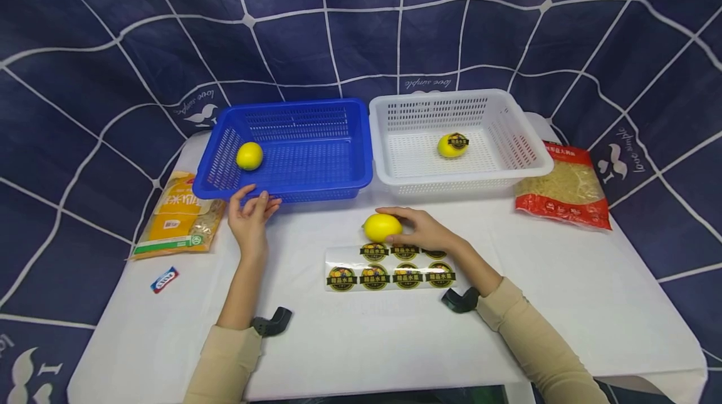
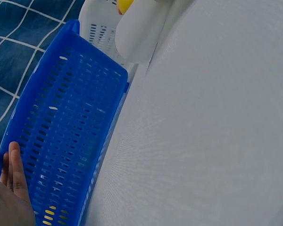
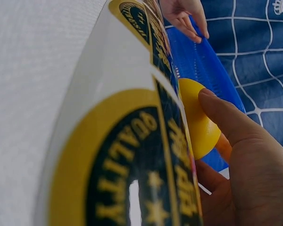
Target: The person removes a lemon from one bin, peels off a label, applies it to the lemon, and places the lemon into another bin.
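A bare yellow lemon [image 1: 381, 227] lies on the white table [image 1: 564, 291], just above a sheet of round black-and-gold stickers [image 1: 389, 269]. My right hand [image 1: 420, 228] grips that lemon from the right; in the right wrist view the thumb of the right hand [image 3: 245, 155] presses on the lemon [image 3: 198, 117] behind the sticker sheet [image 3: 132, 155]. My left hand [image 1: 252, 210] rests open by the front rim of the blue basket [image 1: 338, 172], its fingers [image 2: 14, 169] against the basket wall [image 2: 70, 132]. Another plain lemon [image 1: 249, 156] lies inside that basket.
A white basket [image 1: 524, 141] stands to the right of the blue one and holds a stickered lemon [image 1: 453, 145]. A yellow grain bag [image 1: 177, 216] and a small packet [image 1: 164, 279] lie at the left. At the right edge lies a red noodle bag [image 1: 564, 188].
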`<state>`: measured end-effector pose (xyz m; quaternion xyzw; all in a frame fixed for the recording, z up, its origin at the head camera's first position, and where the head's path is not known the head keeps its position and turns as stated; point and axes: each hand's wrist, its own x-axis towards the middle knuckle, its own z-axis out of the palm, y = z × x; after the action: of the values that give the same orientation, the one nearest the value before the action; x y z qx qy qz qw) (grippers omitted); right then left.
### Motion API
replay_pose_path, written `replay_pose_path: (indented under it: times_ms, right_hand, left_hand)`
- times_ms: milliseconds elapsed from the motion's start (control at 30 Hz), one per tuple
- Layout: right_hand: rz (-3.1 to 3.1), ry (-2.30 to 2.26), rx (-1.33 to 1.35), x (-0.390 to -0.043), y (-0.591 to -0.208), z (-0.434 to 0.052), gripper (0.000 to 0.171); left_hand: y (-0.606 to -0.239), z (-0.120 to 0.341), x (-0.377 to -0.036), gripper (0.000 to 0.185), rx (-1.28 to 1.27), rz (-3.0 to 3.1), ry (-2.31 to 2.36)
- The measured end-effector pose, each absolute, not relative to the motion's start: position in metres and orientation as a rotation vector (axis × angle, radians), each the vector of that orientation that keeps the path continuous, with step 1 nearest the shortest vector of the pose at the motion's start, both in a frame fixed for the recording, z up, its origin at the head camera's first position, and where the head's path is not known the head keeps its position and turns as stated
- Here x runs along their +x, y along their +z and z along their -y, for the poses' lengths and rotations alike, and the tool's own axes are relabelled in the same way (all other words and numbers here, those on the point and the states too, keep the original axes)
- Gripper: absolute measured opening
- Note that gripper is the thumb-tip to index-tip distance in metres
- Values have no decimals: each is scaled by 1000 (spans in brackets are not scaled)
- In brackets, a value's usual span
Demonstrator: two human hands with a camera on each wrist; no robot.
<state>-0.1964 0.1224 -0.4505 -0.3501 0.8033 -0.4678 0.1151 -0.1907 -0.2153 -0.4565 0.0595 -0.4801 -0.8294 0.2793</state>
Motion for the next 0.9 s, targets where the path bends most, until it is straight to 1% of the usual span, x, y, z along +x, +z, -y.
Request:
replay_pose_path:
  times_ms: [233,400,533,600,667,767,833,900]
  right_hand:
    - [-2381,-1375,-1060,-210,-478,-128,62]
    - [-2445,-1335,-1041,-207,-469,-137,67]
    - [-2489,-1364,-1012,-196,-455,-147,65]
    - [-2509,-1376,-999,-191,-452,-155,63]
    - [-2527,-1383,-972,-186,-451,-164,60]
    - [-2545,-1361,-907,-182,-457,-178,60]
    - [-2542,-1333,-876,-179,-461,-185,63]
    - [-2520,-1298,-868,-176,-466,-190,68]
  left_hand:
    - [-459,215,-191,32,166,1295,-2224]
    - [-460,215,-187,28,202,1276,-2179]
    - [-458,215,-181,22,278,1233,-2029]
    - [-455,212,-175,18,266,1228,-1967]
    - [-451,207,-169,15,175,1263,-1955]
    - [-445,194,-161,17,-102,1506,-1959]
    - [-443,184,-155,28,-337,1743,-1956]
    - [-442,176,-151,46,-555,1987,-1932]
